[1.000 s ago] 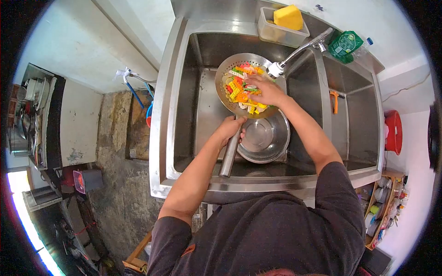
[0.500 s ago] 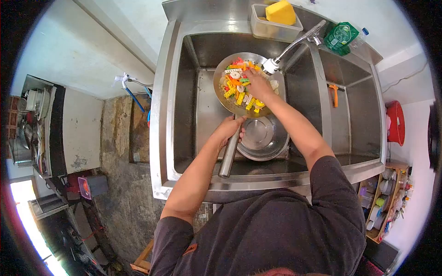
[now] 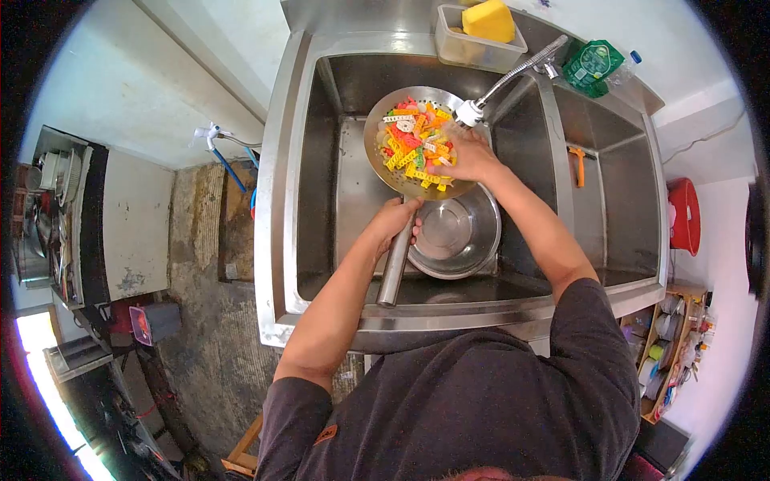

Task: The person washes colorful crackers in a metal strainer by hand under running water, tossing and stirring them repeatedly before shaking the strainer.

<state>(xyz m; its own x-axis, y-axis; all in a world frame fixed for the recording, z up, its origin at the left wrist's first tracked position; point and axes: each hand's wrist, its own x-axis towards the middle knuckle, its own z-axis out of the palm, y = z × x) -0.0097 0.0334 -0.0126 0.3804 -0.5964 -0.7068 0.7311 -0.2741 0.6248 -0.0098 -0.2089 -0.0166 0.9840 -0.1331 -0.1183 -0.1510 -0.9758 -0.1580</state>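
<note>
My left hand [image 3: 393, 220] is wrapped around the thick metal handle of a round skimmer with small holes [image 3: 374, 152], held over the sink. Inside it lies a heap of brightly coloured, pasta-like pieces [image 3: 411, 148] in yellow, orange, red, green and white, shaped as ridged strips and wheels. At the heap's right side is my right hand [image 3: 475, 159], fingers spread and touching the pieces and the skimmer's inner edge. A steel bowl [image 3: 461, 252] sits in the sink below, partly covered by the skimmer.
The flexible tap [image 3: 469, 114] ends just above the skimmer's right rim. On the sink's back ledge stand a plastic tub [image 3: 473, 54] with a yellow sponge [image 3: 489, 21] and a green pouch [image 3: 593, 68]. An orange-handled tool [image 3: 578, 167] lies in the right basin.
My right hand has shifted from the middle of the heap to its right side, with fingers spreading wider. The pieces are rearranged, more red showing. My left hand keeps its hold.
</note>
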